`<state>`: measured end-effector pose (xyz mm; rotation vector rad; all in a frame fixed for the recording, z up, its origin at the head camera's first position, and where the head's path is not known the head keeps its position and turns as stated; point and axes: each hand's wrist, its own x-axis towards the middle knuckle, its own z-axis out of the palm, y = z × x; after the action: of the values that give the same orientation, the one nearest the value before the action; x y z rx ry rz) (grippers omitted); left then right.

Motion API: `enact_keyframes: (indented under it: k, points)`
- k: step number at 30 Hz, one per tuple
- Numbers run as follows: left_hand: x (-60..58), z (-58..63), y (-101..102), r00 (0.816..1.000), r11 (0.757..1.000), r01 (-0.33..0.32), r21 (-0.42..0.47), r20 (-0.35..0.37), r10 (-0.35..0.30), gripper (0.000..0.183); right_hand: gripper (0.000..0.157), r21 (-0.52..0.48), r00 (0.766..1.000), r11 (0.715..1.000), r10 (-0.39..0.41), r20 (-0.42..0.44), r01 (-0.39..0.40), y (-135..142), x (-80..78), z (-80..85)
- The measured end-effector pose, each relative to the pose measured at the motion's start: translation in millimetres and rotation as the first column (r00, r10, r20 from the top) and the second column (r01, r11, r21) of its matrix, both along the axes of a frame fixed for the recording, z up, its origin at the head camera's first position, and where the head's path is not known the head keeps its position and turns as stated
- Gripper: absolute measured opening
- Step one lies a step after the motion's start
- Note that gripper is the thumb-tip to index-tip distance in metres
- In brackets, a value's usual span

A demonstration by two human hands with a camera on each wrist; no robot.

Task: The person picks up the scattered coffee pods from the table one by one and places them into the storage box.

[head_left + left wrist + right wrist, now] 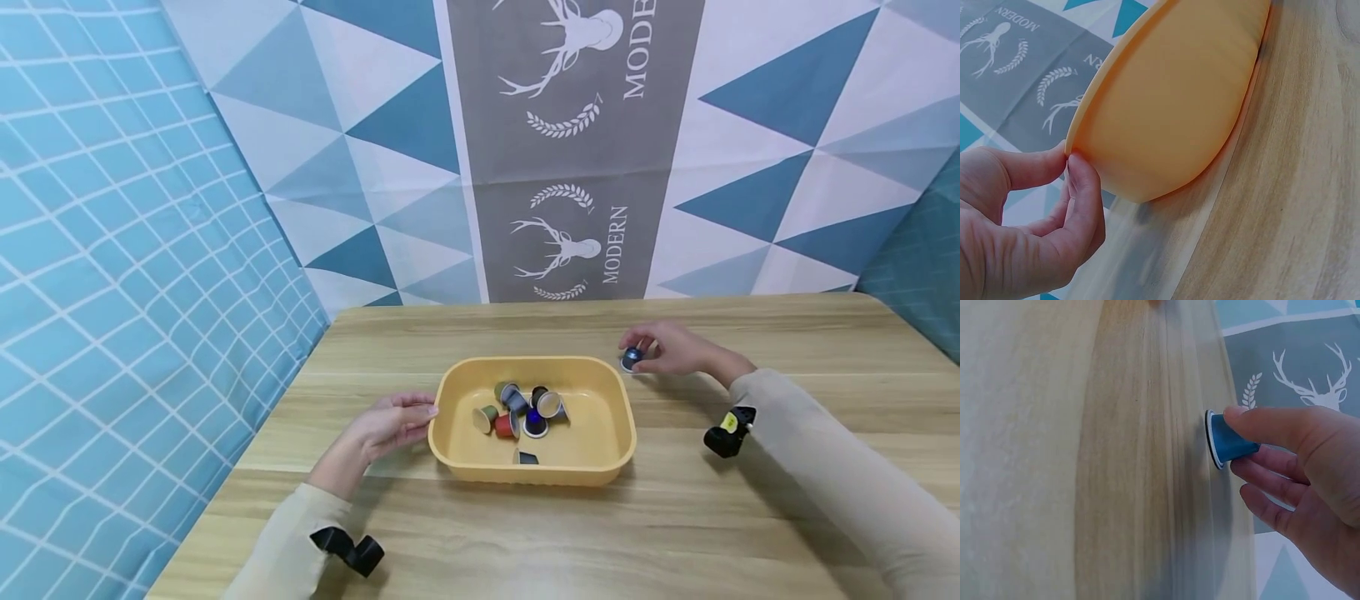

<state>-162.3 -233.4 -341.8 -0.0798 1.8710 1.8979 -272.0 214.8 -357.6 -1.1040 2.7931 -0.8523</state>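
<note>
A yellow plastic basin (600,467) stands on the wooden table with several coffee capsules in it, among them a red capsule (505,426) and a dark blue capsule (535,422). At its left end my left hand (395,423) pinches the rim between thumb and fingers, as the left wrist view shows up close. Beyond the basin's far right corner, my right hand (670,348) holds a blue coffee capsule (1230,439) between thumb and fingertips. That capsule's wide rim faces down toward the tabletop; whether it touches the wood I cannot tell.
The wooden table (465,542) ends at a patterned cloth backdrop (390,150) with deer and triangles. To the left hangs a light-blue gridded cloth (135,275). Black cameras sit on both wrists, the right-hand one (726,435) close above the table.
</note>
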Motion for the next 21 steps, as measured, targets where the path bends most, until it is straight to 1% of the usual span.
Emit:
enact_keyframes:
  k: [5, 10, 14, 21]
  points:
    - [-1.0, -1.0, -0.3, 1.0, 1.0, -0.001, -0.009, 0.007, 0.001, 0.04, 0.03, -0.008, 1.0, 1.0, -0.002, 0.027, 0.002, -2.0, -3.2, -5.1]
    - [-0.8, -3.0, -1.1, 1.0, 1.0, -0.004, -0.005, 0.01, 0.004, 0.036, 0.028, -0.002, 0.999, 1.0, -0.005, 0.032, 0.005, -3.1, -2.9, -7.6]
    - [-0.6, -4.3, -1.2, 1.0, 1.0, 0.009, 0.007, 0.001, -0.009, 0.036, 0.026, -0.001, 0.999, 1.0, -0.028, 0.047, 0.028, -1.6, -3.3, -9.1]
    - [-3.1, -1.7, 0.4, 0.999, 0.999, 0.032, 0.017, -0.009, -0.032, 0.04, 0.027, -0.01, 0.999, 0.999, -0.045, 0.028, 0.045, 3.3, -1.5, -9.3]
